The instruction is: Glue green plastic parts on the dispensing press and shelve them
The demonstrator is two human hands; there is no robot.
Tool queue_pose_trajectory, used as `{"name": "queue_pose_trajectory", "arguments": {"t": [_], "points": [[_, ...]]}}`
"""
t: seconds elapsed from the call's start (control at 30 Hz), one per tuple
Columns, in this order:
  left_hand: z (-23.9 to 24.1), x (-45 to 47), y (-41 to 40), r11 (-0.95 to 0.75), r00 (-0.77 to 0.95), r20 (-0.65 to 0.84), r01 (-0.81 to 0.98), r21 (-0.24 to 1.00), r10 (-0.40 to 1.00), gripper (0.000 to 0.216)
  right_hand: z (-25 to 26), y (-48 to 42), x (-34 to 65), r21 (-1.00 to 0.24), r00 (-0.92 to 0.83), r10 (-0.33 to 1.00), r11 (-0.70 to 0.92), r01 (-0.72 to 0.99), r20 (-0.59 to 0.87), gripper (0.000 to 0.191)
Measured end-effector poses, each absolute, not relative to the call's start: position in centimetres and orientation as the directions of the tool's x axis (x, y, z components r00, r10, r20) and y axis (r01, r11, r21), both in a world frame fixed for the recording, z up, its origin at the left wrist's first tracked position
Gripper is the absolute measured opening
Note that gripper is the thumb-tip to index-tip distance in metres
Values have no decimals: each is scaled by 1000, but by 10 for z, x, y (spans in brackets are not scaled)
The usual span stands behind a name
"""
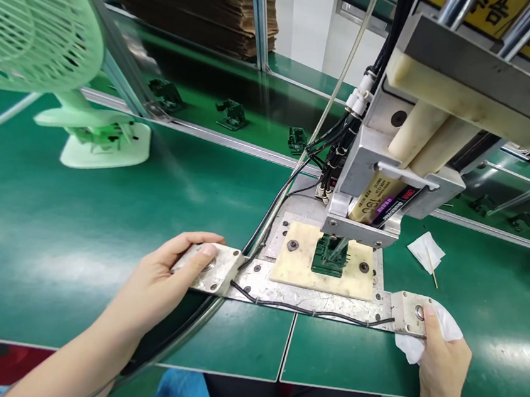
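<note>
Head view, my left hand: my left hand (161, 282) lies on the scuffed square steel pad at the left end (214, 270) of the fixture. The fingers are close together along its far edge and the thumb tip presses on its top.
Head view, my right hand: my right hand (441, 362) has its thumb tip on the round button of the matching steel pad at the right end (411, 312). The other fingers are curled around a crumpled white cloth (449, 326).
Between the pads: a thin black cable (310, 310) runs along the long steel base bar (330, 301).
Workpiece: the small dark green plastic part (329, 259) sits on the cream-coloured square plate (296, 262), directly under the grey metal dispensing head (376, 172), which carries a gold-and-black cartridge (382, 203).
Nozzle contact: I cannot tell whether the tip touches the part.
Surroundings: green bench mat (76, 235), pale green desk fan (33, 16), a white wipe with a stick (425, 250), and more green parts on the belt behind (231, 114).
Risk, cloth: I judge that the cloth could slip over the right button and spoil the press.
Risk, cable: a dragging wrist could snag the exposed cable.
Risk, part: a part seated crooked on the plate could meet the head off-centre.
Risk, fingers: both hands are on the outer pads, well apart from the head, so I judge a pinch unlikely.
</note>
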State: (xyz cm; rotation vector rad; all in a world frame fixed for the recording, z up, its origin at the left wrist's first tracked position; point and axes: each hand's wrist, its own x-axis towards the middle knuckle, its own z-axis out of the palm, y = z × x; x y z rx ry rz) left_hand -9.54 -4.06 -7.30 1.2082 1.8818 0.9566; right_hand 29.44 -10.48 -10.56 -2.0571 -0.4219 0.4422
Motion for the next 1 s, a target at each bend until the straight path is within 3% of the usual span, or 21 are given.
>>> {"name": "queue_pose_trajectory", "arguments": {"t": [1.0], "points": [[-81, -99, -40, 273, -340, -119, 450, 850, 933, 55, -105, -105, 295, -853, 878, 468, -494, 167, -99, 52]]}}
